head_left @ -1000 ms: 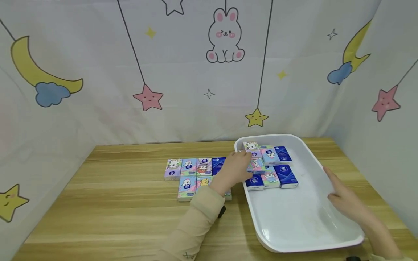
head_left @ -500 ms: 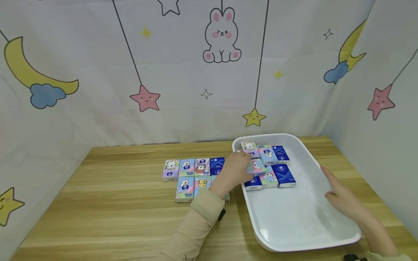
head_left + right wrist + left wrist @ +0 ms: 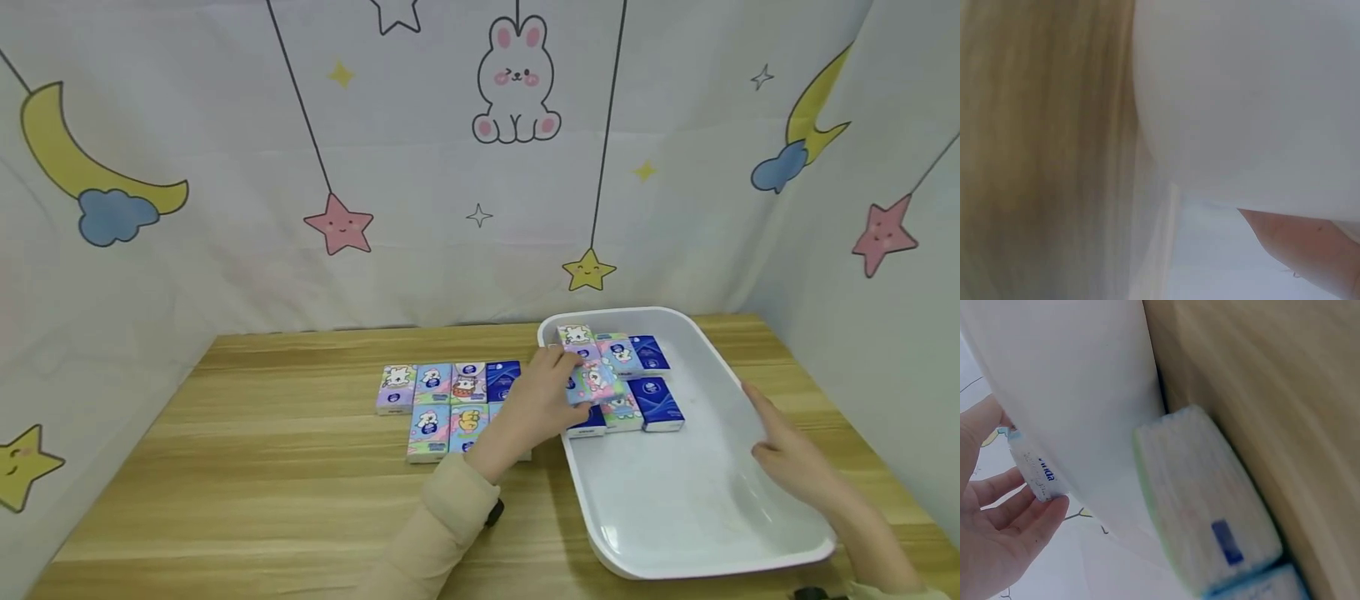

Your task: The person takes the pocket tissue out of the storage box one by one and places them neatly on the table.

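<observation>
In the head view my left hand (image 3: 534, 402) holds a pink-and-blue tissue pack (image 3: 597, 380) over the left side of a white tray (image 3: 701, 467). The left wrist view shows this pack's white printed end (image 3: 1038, 472) between the thumb and fingers of that hand (image 3: 1004, 512). Below and around it in the tray lie other tissue packs, among them a dark blue one (image 3: 656, 405) and a cartoon one (image 3: 576, 335). My right hand (image 3: 798, 467) grips the tray's right rim, index finger along the edge and thumb over the inside; its other fingers are hidden.
Left of the tray, two rows of tissue packs (image 3: 433, 384) lie on the wooden table (image 3: 247, 467), partly covered by my left arm. A white curtain (image 3: 420, 275) with cartoon prints stands behind and at both sides.
My left hand has shifted slightly, and the pink-and-blue tissue pack in it sits a little farther right and shows more of its face. The right hand stays at the tray's rim.
</observation>
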